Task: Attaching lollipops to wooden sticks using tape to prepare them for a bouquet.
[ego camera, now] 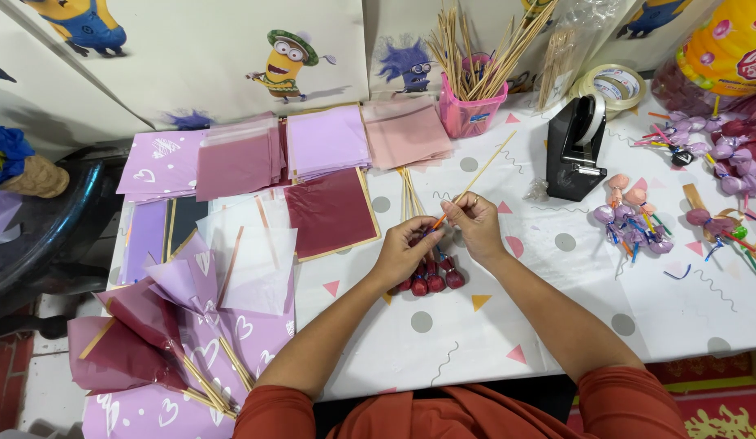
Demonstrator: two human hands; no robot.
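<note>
A bamboo skewer (474,180) lies slanted over the table (556,325), its lower end pinched between both hands. The right hand (478,223) grips it with closed fingertips; the left hand (404,252) is closed around the sticks of red-wrapped sweets (433,279) lying beneath. Judged step: joining sweets to skewer. The next move appears to need tape from the dispenser (574,146), well right. Spare skewers (410,191) lie just beyond.

Pink cup (470,114), black tape dispenser (574,150), dark red sheet (331,213).
</note>
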